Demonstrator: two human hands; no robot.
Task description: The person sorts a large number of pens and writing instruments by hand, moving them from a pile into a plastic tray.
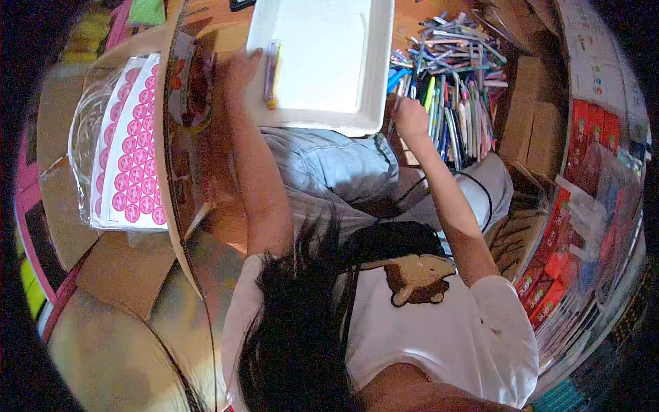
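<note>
A white plastic tray reaches over my lap, with a few slim pens lying along its left inner side. My left hand is at the tray's left rim, a fingertip over the edge and the other fingers hidden. To the right of the tray, my right hand is closed beside a large heap of pens. Whatever is between its fingers is too small to make out. Pens in the near part of the heap lie roughly side by side; those at the back are jumbled.
On the left, sheets of round pink stickers sit beyond a cardboard edge. Cardboard borders the pens on the right, near red boxes and clear plastic wrap. A black cord loops near my right forearm.
</note>
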